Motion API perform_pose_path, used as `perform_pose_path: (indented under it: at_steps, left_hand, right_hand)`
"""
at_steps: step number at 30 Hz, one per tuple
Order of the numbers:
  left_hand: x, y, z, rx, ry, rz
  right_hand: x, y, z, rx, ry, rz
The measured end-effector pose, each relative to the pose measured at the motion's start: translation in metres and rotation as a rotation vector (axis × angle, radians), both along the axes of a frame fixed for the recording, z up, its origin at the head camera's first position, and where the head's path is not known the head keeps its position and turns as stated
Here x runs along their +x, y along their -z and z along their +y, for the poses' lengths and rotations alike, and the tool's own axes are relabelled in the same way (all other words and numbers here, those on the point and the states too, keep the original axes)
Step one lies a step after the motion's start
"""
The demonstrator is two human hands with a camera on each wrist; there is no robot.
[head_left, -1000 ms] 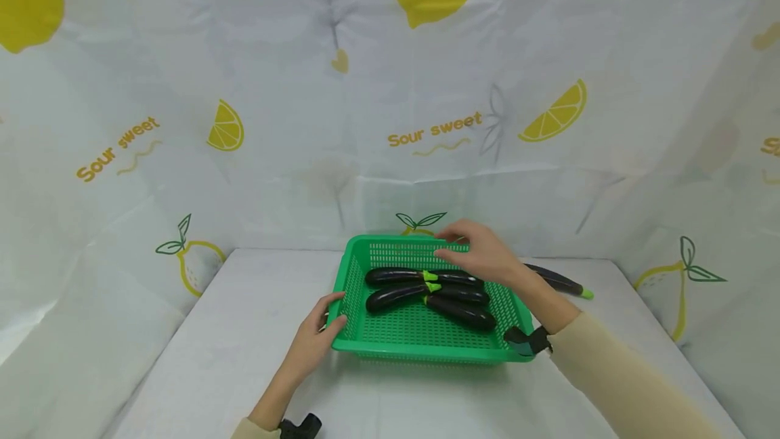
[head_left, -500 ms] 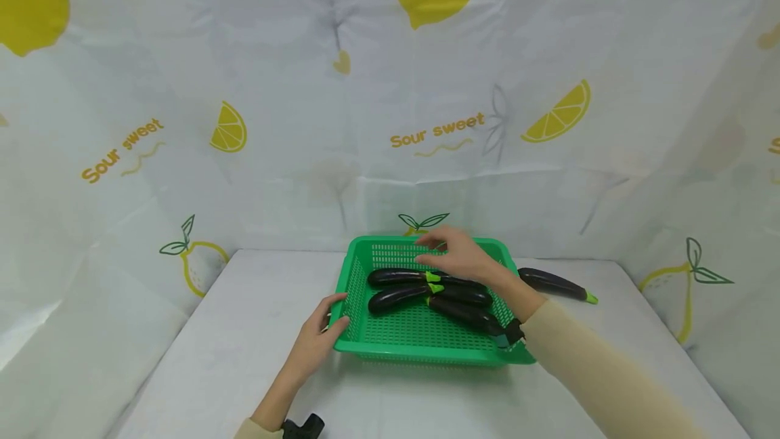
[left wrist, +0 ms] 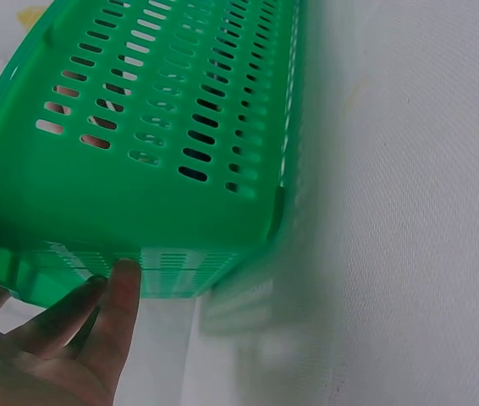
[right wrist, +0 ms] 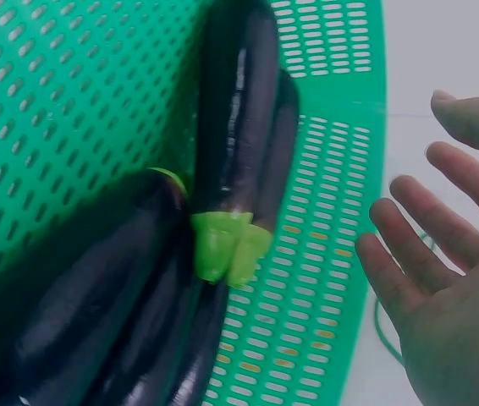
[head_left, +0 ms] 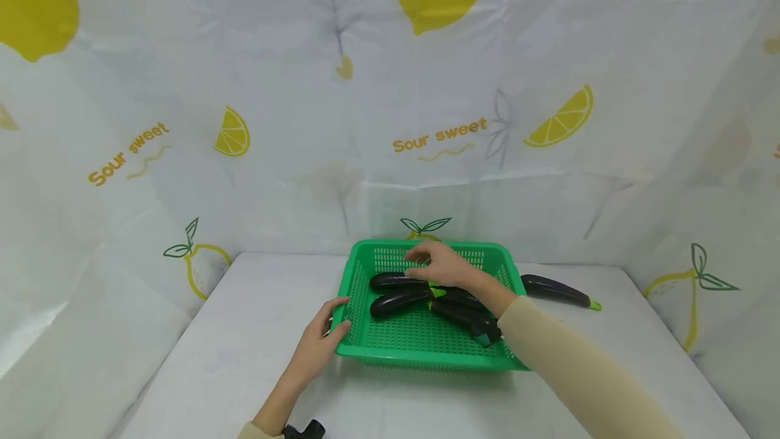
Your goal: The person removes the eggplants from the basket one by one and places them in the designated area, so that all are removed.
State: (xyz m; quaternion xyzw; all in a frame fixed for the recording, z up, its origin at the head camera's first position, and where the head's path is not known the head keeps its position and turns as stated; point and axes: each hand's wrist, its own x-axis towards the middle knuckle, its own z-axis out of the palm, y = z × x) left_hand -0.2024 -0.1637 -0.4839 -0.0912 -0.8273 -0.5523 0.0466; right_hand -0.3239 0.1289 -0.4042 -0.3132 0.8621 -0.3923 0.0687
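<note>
A green plastic basket (head_left: pixel 420 356) stands on the table with several dark eggplants (head_left: pixel 399 301) lying in it, their green stem ends meeting near the middle. My left hand (head_left: pixel 317 339) grips the basket's left rim. Thumb and index tips lie at the rim in the head view; in the left wrist view other fingers (left wrist: pixel 121 309) touch the outer end wall below it. Over the far side of the basket is my right hand (head_left: pixel 447 267), holding nothing. Its fingers look spread apart in the right wrist view, beside the basket wall and the eggplants (right wrist: pixel 231 127).
One more eggplant (head_left: pixel 557 290) lies on the white table (head_left: pixel 244 330), right of the basket. Behind rises a white sheet (head_left: pixel 292 175) with printed lemons, and it runs along both sides too. The right forearm crosses the basket's right rim.
My right hand has moved left over the basket, from its right half toward the middle. The left hand stays at the rim. The eggplants and basket keep their places; the view shifts slightly.
</note>
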Motion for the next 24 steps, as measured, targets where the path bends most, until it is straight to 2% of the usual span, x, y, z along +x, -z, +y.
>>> perform_pose_path:
  at_steps: [7, 15, 24]
  left_hand:
    - [0.000, 0.004, -0.001, -0.015, -0.004, 0.000]
    - [0.000, 0.004, 0.000, -0.032, -0.010, 0.004]
    - [0.001, 0.000, 0.001, 0.004, 0.000, -0.001]
  right_hand:
    - [-0.004, 0.018, -0.006, 0.091, -0.025, -0.050]
    - [-0.006, 0.031, -0.008, 0.106, -0.087, -0.094]
    - [-0.006, 0.040, -0.011, 0.143, -0.120, -0.097]
